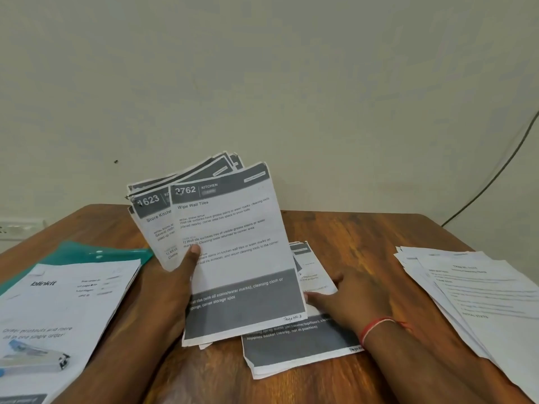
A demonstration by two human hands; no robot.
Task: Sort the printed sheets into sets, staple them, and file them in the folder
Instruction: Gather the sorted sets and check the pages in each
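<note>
Fingers of left hand (pixel 176 277) clamp fanned sheets (pixel 233 234) (half-hiding the pile (pixel 291 344)); right hand (pixel 347 298), fingers straight, presses it; stapler (pixel 35 361) leftward.

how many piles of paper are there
4: a fanned stack held up by the left hand; a centre pile under the right hand; a right pile at the table edge; a left pile under the stapler. Others may be hidden.

Front sheet (pixel 233 258): header "2762", "KITCHEN", title "Wipe Wall Tiles", handwritten "Page No: 3" at bottom corner | rear sheet (pixel 151 217) just left behind it: "1623", "Store Kitche", rest covered | flat sheet (pixel 291 345) under its lower right: "supplies basket (nearby, not in position)" | white sheet (pixel 67 301) well left of it: "blinkit", "Order printouts and more" | right pile (pixel 481 287): print too blurred to read
</note>
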